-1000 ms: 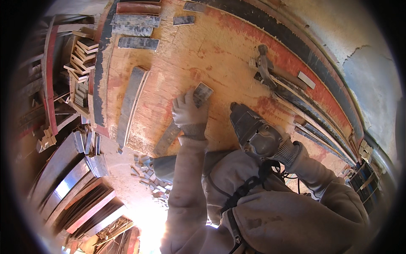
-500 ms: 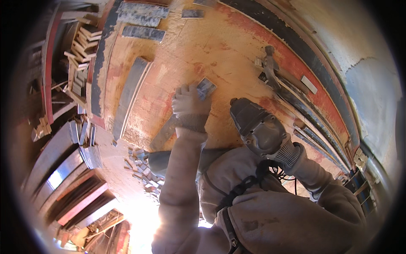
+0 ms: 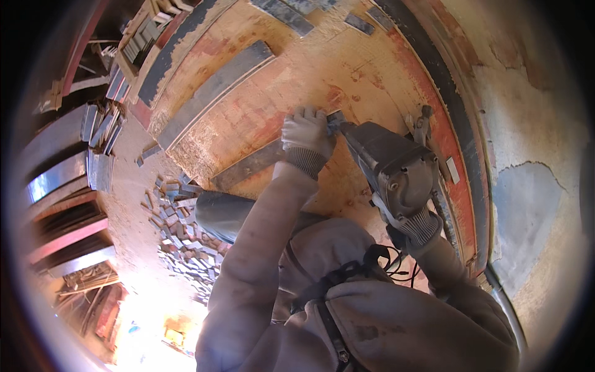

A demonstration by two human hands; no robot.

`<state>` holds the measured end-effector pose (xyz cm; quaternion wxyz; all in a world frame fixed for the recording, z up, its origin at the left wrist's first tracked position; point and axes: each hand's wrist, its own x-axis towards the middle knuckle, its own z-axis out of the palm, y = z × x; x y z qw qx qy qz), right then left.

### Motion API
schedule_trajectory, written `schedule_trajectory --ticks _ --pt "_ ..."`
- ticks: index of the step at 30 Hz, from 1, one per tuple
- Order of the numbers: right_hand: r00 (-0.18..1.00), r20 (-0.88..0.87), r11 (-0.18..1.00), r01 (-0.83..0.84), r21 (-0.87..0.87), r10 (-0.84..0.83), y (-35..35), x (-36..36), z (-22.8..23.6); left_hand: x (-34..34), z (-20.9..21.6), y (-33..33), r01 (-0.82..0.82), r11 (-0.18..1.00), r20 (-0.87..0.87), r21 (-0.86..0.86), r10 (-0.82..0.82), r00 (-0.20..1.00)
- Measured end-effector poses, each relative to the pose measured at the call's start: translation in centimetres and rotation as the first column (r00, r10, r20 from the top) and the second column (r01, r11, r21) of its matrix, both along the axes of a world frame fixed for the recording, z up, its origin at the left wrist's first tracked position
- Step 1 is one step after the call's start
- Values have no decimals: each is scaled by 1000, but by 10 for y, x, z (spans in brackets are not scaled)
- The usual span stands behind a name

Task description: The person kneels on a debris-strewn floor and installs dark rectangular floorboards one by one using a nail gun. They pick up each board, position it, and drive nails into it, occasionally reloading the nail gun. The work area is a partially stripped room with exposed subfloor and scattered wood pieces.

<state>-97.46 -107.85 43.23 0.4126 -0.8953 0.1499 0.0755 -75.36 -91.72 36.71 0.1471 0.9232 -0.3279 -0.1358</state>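
My left hand (image 3: 307,133), in a pale knit-cuffed glove, is closed with its fingers curled against a small dark-faced wood piece (image 3: 335,121). Only part of that piece shows beside the knuckles. In my right hand (image 3: 416,224), also gloved, is a dark grey power tool (image 3: 390,158), gripped from behind; most of the fingers are hidden by its body. The tool's narrow front end meets or nearly meets the small piece; contact cannot be made out. Below my left wrist a dark strip of board (image 3: 248,166) lies on the large wooden worktop (image 3: 297,80).
A long dark board (image 3: 217,93) lies left of my hands. Beyond the tool is a hammer (image 3: 423,124), partly hidden, near a small white-topped strip (image 3: 453,170). Many offcuts (image 3: 186,229) cover the floor at left, beside stacked boards (image 3: 68,242). A wall (image 3: 527,204) bounds the right.
The power tool has come forward to the small wood piece, and a gap between them has closed. My left hand keeps hold of the piece. The whole view has shifted and turned.
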Motion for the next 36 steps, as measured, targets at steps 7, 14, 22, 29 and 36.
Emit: schedule_trajectory --ticks 7,14,22,29,36 --pt "910 -411 965 144 220 -42 -12 -27 -20 -5 -21 15 -92 963 -15 -254 91 996" --pt "639 -723 964 -145 223 263 -4 41 37 -7 -29 30 -160 945 -153 -287 120 981" --pt "691 -722 964 214 161 -32 -16 -27 30 -11 5 95 -112 989 -19 -96 111 994" --pt "848 -481 971 236 -34 -223 -7 -79 -30 9 48 136 116 993 54 -27 -114 992" --pt "834 -539 975 201 95 -120 11 -37 4 5 149 280 -241 959 42 150 237 971"
